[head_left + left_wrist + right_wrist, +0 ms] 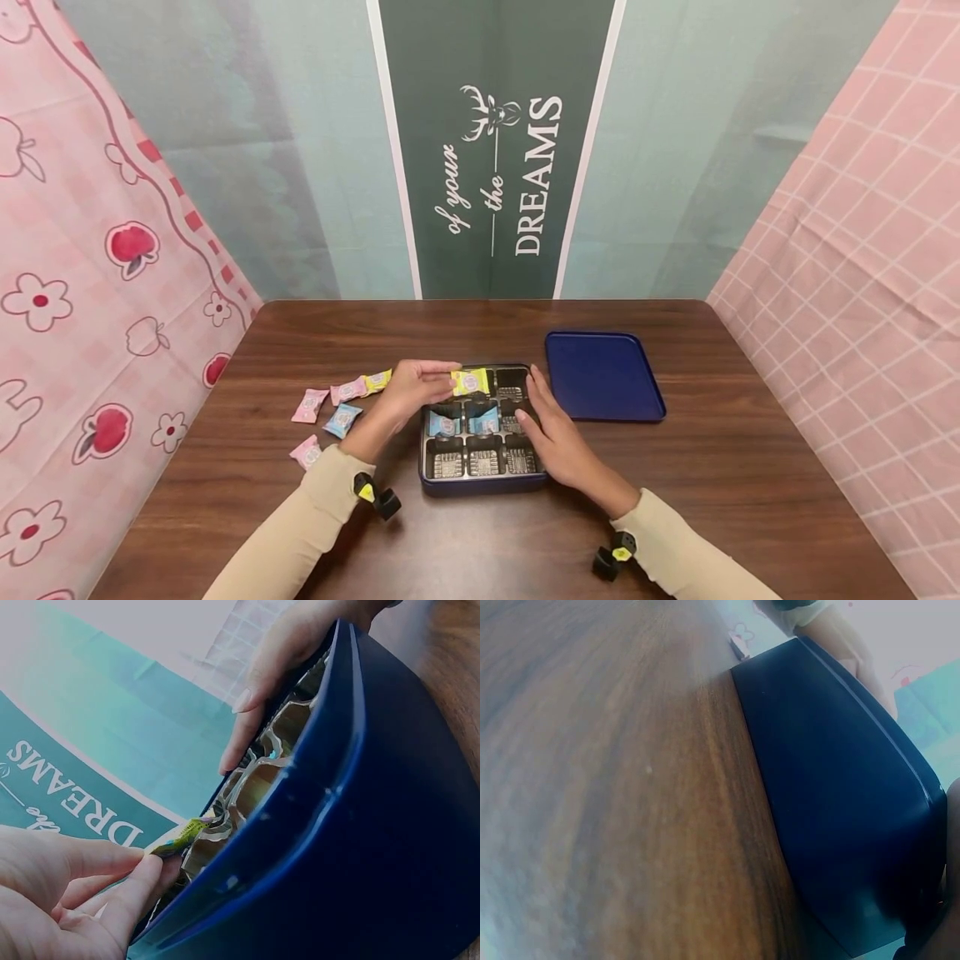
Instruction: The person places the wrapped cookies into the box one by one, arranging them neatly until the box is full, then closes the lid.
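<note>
L grip (414, 390): pinching yel. candy (470, 382) over far row of box (483, 486). R grip (558, 437): fingers extended, thumb apart, resting against box's R edge.

A small yellow wrapped candy (470, 382) (its face printed with a pale round mark) is pinched in the left hand (416, 387) at the far row's middle compartment. The dark blue box (483, 488) sits flat and open, its shiny insert divided into nine compartments, right hand (558, 437) against its side.
</note>
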`<state>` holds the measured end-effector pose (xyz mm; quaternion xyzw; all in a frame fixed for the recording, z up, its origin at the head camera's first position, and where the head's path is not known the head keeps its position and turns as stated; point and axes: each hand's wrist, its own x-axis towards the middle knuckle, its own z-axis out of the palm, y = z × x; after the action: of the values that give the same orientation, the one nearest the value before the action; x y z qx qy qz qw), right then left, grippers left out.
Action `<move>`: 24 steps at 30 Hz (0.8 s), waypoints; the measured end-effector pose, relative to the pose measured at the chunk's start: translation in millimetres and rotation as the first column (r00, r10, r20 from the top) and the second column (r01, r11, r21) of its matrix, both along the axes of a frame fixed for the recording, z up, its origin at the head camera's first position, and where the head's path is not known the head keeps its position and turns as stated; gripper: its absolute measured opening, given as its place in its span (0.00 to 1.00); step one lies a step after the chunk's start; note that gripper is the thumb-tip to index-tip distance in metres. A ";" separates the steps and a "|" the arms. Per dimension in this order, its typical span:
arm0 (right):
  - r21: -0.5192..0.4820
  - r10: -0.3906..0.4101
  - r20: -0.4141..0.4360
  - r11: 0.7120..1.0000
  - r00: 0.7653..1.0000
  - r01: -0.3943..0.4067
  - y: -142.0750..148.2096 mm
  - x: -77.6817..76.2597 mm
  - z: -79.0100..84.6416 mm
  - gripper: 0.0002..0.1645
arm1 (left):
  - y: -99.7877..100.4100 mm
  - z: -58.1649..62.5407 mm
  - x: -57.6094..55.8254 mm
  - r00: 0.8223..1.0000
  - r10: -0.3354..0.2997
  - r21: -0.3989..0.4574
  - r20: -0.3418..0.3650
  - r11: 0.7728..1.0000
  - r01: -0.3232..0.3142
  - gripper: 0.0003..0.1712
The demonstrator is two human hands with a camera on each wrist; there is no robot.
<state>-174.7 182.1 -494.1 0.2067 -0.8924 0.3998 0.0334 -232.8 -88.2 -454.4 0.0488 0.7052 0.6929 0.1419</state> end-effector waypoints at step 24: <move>0.002 -0.005 0.004 1.000 1.000 0.005 0.5 -0.4 -1.2 0.41 | 5.3 1.5 -4.9 0.999 -0.033 -0.026 0.019 0.999 0.034 0.19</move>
<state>-175.1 182.6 -495.3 0.2038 -0.8933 0.3992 0.0322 -237.6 -82.9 -452.9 0.0523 0.7118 0.6817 0.1608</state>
